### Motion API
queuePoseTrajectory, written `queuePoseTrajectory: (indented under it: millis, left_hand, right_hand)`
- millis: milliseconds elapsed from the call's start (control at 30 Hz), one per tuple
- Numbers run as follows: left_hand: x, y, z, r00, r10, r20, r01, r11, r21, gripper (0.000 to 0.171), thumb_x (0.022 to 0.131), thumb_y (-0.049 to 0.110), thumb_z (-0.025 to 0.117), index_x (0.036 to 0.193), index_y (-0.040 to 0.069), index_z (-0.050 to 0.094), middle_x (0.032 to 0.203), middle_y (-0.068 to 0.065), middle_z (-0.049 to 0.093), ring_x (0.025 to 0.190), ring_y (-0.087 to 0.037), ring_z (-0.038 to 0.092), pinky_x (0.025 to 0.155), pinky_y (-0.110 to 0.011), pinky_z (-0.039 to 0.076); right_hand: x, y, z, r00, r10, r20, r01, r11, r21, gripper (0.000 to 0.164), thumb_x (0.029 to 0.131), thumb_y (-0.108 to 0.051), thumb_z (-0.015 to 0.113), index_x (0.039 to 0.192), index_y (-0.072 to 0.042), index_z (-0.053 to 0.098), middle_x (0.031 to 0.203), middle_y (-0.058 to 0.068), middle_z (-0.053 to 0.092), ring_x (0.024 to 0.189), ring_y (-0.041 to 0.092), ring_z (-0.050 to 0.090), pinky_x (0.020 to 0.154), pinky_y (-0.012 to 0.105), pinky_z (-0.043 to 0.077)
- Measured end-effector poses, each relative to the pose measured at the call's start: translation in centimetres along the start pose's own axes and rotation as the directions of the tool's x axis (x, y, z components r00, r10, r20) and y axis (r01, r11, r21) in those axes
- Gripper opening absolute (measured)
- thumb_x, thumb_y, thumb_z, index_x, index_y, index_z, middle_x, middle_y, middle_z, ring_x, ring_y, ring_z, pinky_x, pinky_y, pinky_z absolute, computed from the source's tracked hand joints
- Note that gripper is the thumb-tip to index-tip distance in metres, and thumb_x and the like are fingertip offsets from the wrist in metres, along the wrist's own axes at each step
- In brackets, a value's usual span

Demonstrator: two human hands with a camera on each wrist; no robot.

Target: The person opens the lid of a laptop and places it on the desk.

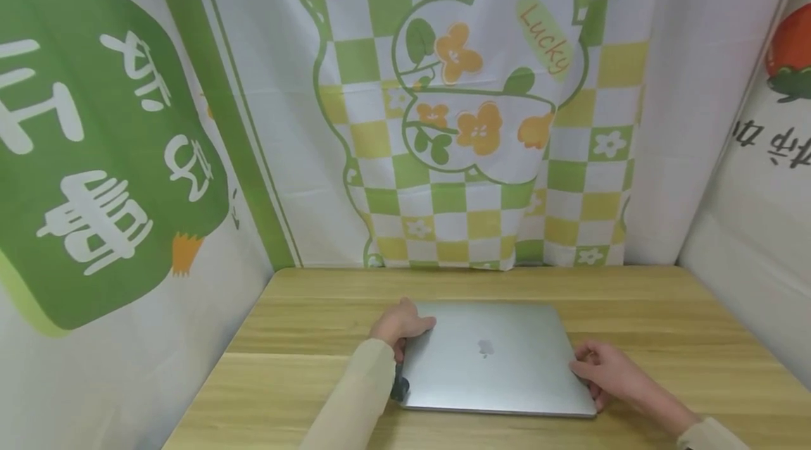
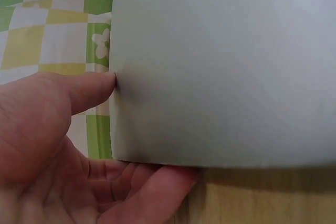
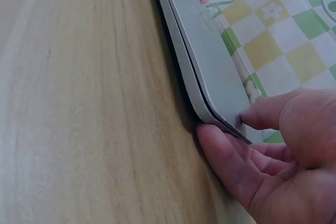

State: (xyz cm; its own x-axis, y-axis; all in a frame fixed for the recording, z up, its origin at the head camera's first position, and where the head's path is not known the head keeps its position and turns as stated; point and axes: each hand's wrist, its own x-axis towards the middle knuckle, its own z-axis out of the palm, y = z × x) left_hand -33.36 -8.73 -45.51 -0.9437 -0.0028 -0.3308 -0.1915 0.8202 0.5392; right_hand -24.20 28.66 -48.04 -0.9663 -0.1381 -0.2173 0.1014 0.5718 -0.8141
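Note:
A closed silver laptop (image 1: 488,372) with an apple logo on its lid lies over the wooden table, its front edge toward me. My left hand (image 1: 402,327) grips its left side near the far corner; in the left wrist view the thumb (image 2: 94,88) presses the lid and the other fingers (image 2: 157,195) curl under the edge. At the right side, my right hand (image 1: 605,371) pinches the laptop near the front corner. The right wrist view shows that thumb (image 3: 268,113) on top and fingers (image 3: 223,148) beneath, with a dark gap under the laptop's edge.
The wooden table (image 1: 304,379) extends around the laptop on every side. A checkered cloth (image 1: 437,217) with flowers hangs behind its far edge. Printed white curtains flank it, the left one bearing a green panel (image 1: 108,154). A small black device (image 1: 400,388) sits at the left wrist.

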Motion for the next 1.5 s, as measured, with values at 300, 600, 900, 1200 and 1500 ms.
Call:
queuePoseTrajectory:
  millis: [300, 600, 900, 1200, 1500]
  left_hand:
    - [0.3, -0.1, -0.5, 0.999, 0.039, 0.011, -0.04, 0.999, 0.021, 0.088, 0.092, 0.051, 0.061, 0.151, -0.003, 0.025, 0.067, -0.014, 0.058, 0.047, -0.023, 0.059, 0.042, -0.034, 0.055]
    - [-0.3, -1.0, -1.1, 0.996, 0.092, 0.019, -0.094, 0.984, 0.154, 0.087, 0.095, 0.05, 0.055, 0.153, -0.004, 0.02, 0.071, -0.012, 0.061, 0.05, -0.018, 0.055, 0.041, -0.03, 0.048]
    - [-1.1, -1.6, -1.2, 0.978, 0.208, -0.033, -0.189, 0.936, 0.296, 0.075, 0.096, 0.048, 0.055, 0.145, -0.006, 0.038, 0.134, -0.022, 0.059, 0.098, -0.027, 0.065, 0.087, -0.045, 0.055]
    - [-1.7, -1.1, -0.7, 0.956, 0.293, -0.023, -0.261, 0.881, 0.394, 0.06, 0.095, 0.048, 0.058, 0.118, -0.008, 0.059, 0.1, -0.017, 0.065, 0.08, -0.026, 0.061, 0.069, -0.04, 0.052]
    - [-3.6, -1.2, -0.1, 0.941, 0.337, 0.005, -0.294, 0.815, 0.5, 0.073, 0.096, 0.048, 0.055, 0.137, -0.011, 0.046, 0.137, -0.028, 0.052, 0.131, -0.042, 0.047, 0.11, -0.053, 0.04]
  right_hand:
    - [0.4, -0.3, -0.2, 1.0, 0.014, -0.025, -0.015, 0.999, -0.035, 0.031, 0.093, -0.017, 0.064, 0.114, 0.005, 0.054, 0.07, 0.009, 0.057, 0.053, 0.02, 0.058, 0.046, 0.036, 0.056]
    - [0.6, -1.6, -0.5, 0.997, -0.052, 0.054, 0.058, 0.991, -0.122, 0.026, 0.094, -0.023, 0.064, 0.105, 0.001, 0.06, 0.066, 0.008, 0.058, 0.054, 0.018, 0.057, 0.047, 0.035, 0.055]
    - [0.4, -2.6, 0.0, 0.99, -0.138, -0.025, 0.124, 0.944, -0.306, 0.026, 0.093, -0.032, 0.065, 0.096, -0.006, 0.065, 0.065, 0.002, 0.056, 0.048, 0.012, 0.051, 0.041, 0.027, 0.045]
    - [0.4, -3.1, 1.6, 0.921, -0.365, -0.137, 0.238, 0.805, -0.544, 0.031, 0.093, -0.036, 0.066, 0.105, -0.007, 0.068, 0.095, 0.006, 0.066, 0.085, 0.019, 0.062, 0.072, 0.038, 0.055]
    - [-0.2, -3.8, 3.3, 0.883, -0.455, -0.111, 0.295, 0.724, -0.624, 0.029, 0.092, -0.035, 0.067, 0.106, -0.01, 0.069, 0.104, 0.004, 0.066, 0.095, 0.018, 0.063, 0.081, 0.04, 0.056]
